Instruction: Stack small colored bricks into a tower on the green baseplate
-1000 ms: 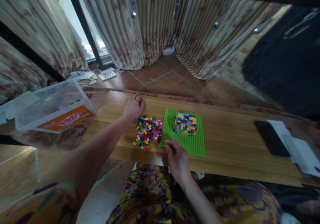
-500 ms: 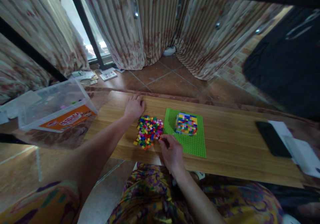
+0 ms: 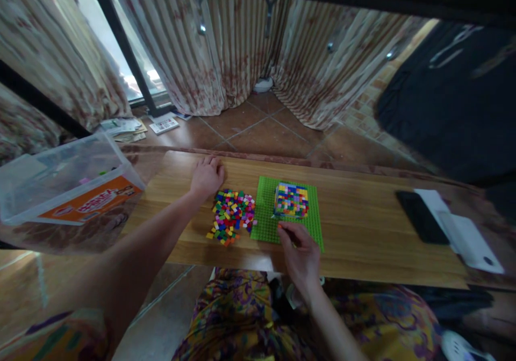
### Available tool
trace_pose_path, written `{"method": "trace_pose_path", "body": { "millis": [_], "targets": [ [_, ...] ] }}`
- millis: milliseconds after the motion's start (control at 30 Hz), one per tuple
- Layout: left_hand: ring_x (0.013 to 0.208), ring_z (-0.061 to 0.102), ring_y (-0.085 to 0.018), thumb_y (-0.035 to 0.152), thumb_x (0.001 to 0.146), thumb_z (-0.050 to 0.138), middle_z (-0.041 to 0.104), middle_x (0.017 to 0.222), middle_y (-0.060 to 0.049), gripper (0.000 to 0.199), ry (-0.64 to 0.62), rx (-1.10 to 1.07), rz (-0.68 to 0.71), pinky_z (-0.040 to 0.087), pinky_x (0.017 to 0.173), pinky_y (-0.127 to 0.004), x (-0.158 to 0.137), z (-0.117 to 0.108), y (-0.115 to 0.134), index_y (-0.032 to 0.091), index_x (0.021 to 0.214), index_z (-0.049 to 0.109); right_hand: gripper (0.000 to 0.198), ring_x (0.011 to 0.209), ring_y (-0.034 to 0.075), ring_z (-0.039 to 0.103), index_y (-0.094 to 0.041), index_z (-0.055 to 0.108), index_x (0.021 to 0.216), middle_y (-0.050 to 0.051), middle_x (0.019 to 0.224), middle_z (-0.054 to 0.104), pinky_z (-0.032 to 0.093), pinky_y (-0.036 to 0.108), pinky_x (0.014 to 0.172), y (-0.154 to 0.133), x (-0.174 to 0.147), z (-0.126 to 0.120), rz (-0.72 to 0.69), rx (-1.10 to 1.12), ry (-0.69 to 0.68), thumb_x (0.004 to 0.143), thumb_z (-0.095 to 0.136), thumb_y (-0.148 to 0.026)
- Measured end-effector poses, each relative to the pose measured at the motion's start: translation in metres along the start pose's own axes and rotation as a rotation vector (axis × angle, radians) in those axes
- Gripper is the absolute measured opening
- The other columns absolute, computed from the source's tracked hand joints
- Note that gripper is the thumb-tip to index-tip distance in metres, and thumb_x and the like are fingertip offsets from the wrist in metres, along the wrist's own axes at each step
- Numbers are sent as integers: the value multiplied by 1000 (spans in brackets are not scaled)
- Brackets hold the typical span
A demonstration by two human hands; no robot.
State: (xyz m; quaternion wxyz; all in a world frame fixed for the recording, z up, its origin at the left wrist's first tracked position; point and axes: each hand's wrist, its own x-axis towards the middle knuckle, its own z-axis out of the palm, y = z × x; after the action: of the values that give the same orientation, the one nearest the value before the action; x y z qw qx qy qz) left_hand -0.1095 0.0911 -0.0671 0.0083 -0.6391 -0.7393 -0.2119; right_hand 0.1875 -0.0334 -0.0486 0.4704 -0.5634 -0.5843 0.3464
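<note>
Right hand [image 3: 301, 248], in the head view, is pinching what appears to be an orange brick [image 3: 279, 225] between thumb and forefinger, and is holding it over the near part of the green plate [image 3: 265, 207]. The block [image 3: 292, 199] is standing on the plate, just beyond the fingertips. Left hand [image 3: 207, 175] is resting half-open on the table [image 3: 363, 232], visibly gripping nothing, beside the loose bricks [image 3: 234, 210]. Brick placement is apparently being performed; the next move is probably calling for stud alignment.

A multicoloured block [image 3: 291, 200] stands on the green baseplate [image 3: 266, 218], loose bricks [image 3: 234, 210] heaped beside it. One orange brick [image 3: 279, 225] is pinched
</note>
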Motion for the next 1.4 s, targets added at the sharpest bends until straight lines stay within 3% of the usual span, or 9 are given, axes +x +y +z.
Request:
{"method": "trace_pose_path", "body": {
  "millis": [267, 700, 1167, 1400],
  "targets": [
    [128, 57, -35, 29, 94, 45, 66, 133, -19, 37, -4, 3, -1, 42, 114, -51, 1, -2, 1, 14, 120, 66, 36, 86, 22, 70, -18, 79, 91, 10, 94, 77, 57, 39, 82, 35, 36, -43, 138, 93, 274, 75, 77, -51],
    [125, 59, -35, 30, 93, 45, 68, 130, -17, 35, 18, 9, 18, 43, 112, -52, 2, 1, -3, 16, 117, 67, 33, 92, 23, 71, -18, 82, 91, 11, 97, 79, 55, 41, 88, 41, 52, -36, 139, 84, 228, 78, 73, -47],
    [126, 58, -35, 29, 94, 45, 67, 133, -19, 36, -11, 33, 3, 43, 113, -49, 1, -2, 1, 13, 118, 67, 32, 82, 22, 71, -17, 81, 86, 10, 88, 80, 57, 37, 79, 39, 58, -32, 136, 125, 254, 73, 76, -46],
    [126, 59, -34, 29, 95, 45, 68, 131, -18, 35, -13, 51, 0, 43, 114, -48, 1, -2, 1, 13, 118, 67, 29, 75, 18, 67, -18, 79, 81, 5, 79, 77, 53, 31, 71, 33, 61, -30, 262, 321, 262, 61, 84, -39]
  ]
}}
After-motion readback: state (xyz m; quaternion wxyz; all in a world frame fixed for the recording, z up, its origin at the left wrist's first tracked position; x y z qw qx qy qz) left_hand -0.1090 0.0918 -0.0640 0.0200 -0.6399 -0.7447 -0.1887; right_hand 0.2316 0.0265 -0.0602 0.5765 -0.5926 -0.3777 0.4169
